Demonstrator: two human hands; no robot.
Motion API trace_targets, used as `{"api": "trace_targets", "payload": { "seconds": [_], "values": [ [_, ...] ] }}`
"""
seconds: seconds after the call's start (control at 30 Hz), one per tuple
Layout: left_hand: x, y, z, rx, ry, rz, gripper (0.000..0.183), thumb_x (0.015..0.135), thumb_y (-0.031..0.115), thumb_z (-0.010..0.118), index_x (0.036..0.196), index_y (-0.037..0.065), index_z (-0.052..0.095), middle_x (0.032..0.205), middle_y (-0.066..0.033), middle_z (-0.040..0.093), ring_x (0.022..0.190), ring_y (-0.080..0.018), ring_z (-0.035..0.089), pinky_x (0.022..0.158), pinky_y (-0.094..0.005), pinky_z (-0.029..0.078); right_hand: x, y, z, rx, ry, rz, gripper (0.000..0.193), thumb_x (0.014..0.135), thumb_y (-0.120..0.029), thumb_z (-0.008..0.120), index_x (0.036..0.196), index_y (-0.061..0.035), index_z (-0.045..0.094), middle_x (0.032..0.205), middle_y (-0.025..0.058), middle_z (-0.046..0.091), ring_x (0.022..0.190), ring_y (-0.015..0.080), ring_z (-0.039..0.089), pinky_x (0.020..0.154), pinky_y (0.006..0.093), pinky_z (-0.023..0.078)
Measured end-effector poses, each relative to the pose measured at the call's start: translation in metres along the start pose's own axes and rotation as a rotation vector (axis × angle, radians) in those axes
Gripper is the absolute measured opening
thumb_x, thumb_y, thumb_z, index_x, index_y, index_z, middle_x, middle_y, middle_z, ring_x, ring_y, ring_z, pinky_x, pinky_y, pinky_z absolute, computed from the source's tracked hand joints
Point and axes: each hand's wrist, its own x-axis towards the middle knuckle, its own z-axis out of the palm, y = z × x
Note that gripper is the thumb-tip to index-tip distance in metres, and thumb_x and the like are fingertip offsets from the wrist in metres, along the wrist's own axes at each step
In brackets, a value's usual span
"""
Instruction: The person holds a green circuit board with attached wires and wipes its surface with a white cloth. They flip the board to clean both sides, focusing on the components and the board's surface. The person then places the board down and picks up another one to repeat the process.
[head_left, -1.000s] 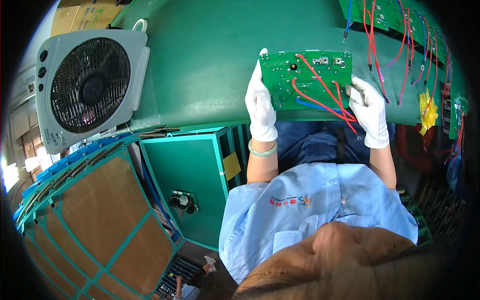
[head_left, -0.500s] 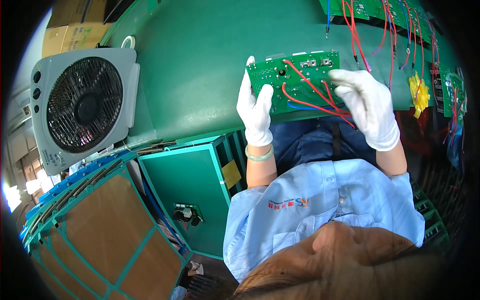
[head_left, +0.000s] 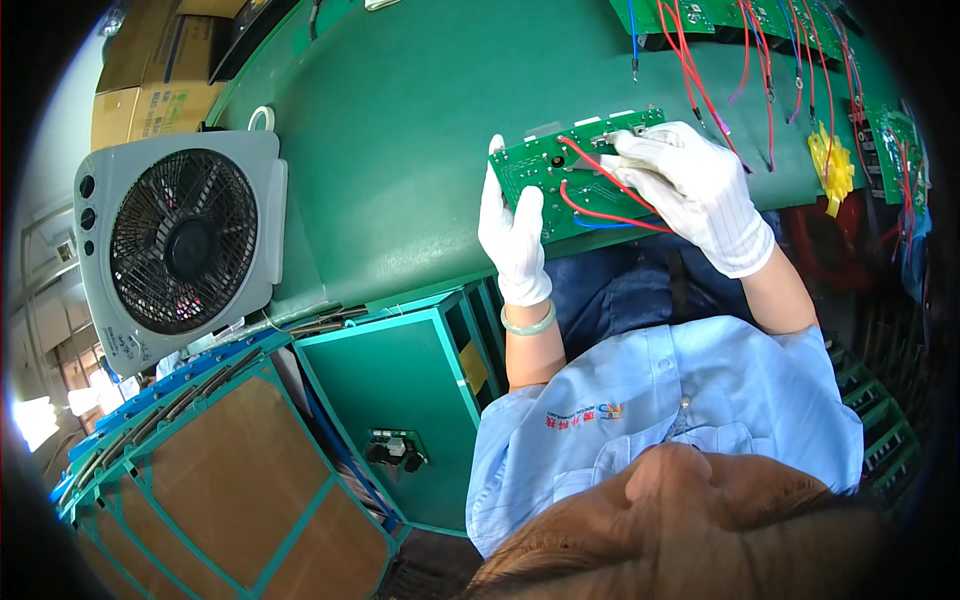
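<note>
My left hand (head_left: pixel 516 232), in a white glove, grips the left end of a green circuit board (head_left: pixel 525 168), its thumb on the upper face and its fingers behind. The board is held tilted at the near edge of the bench. Red wires (head_left: pixel 600 212) and a blue wire (head_left: pixel 603 226) run from it toward the right. My right hand (head_left: pixel 690 190), also gloved, is over the board's right part with its fingers pinched together. A small greyish piece shows by those fingertips, but I cannot make out what it is. The hand hides the wires' far ends.
More circuit boards (head_left: pixel 690 14) with hanging red and blue wires line the far right of the green bench (head_left: pixel 420 110). A yellow bundle (head_left: pixel 830 168) hangs at the right edge. A grey box fan (head_left: pixel 185 240) stands left, near cardboard boxes (head_left: pixel 165 85). Below is a green cabinet (head_left: pixel 390 375).
My right hand has moved left over the board, and its fingers have closed into a pinch. The board is tilted a little more. The whole view has shifted slightly.
</note>
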Motion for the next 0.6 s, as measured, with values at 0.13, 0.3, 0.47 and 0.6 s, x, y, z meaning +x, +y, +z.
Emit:
{"api": "trace_targets", "payload": {
  "seconds": [0.13, 0.3, 0.47, 0.6],
  "values": [
    [0.001, -0.005, -0.001, -0.008, 0.013, 0.016, 0.061, 0.086, -0.012, 0.051, 0.145, -0.009, 0.035, 0.147, -0.0147, 0.044, 0.118, -0.0164, 0.054, 0.100, -0.0279, 0.043, 0.001, 0.000, 0.008, -0.058, -0.028, -0.056, 0.036, 0.077, -0.013, 0.073, 0.112, -0.0080, 0.067, 0.094, 0.0067, 0.065, 0.077, 0.0213, 0.065, 0.057, 0.0307, 0.051],
    [0.000, -0.003, 0.000, 0.013, 0.007, 0.024, 0.061, 0.087, -0.012, 0.050, 0.145, -0.009, 0.036, 0.149, -0.0151, 0.041, 0.119, -0.0164, 0.053, 0.100, -0.0285, 0.042, 0.000, 0.005, 0.014, -0.148, 0.011, -0.130, 0.036, 0.079, -0.015, 0.071, 0.115, -0.0104, 0.067, 0.093, 0.0051, 0.065, 0.075, 0.0190, 0.065, 0.055, 0.0300, 0.047],
    [0.001, -0.007, -0.004, -0.026, -0.007, 0.017, 0.060, 0.087, -0.012, 0.051, 0.145, -0.010, 0.036, 0.151, -0.0157, 0.039, 0.118, -0.0157, 0.053, 0.099, -0.0281, 0.043, 0.000, 0.005, 0.017, -0.132, 0.022, -0.127, 0.037, 0.079, -0.014, 0.071, 0.116, -0.0110, 0.068, 0.091, 0.0041, 0.066, 0.075, 0.0192, 0.065, 0.055, 0.0300, 0.047],
    [0.001, -0.007, -0.003, 0.001, 0.003, 0.019, 0.060, 0.087, -0.011, 0.050, 0.145, -0.010, 0.036, 0.151, -0.0150, 0.039, 0.115, -0.0138, 0.054, 0.095, -0.0254, 0.044, -0.001, 0.007, 0.018, -0.121, 0.033, -0.126, 0.037, 0.078, -0.013, 0.072, 0.115, -0.0109, 0.068, 0.091, 0.0041, 0.066, 0.076, 0.0196, 0.065, 0.055, 0.0302, 0.048]
  ]
}}
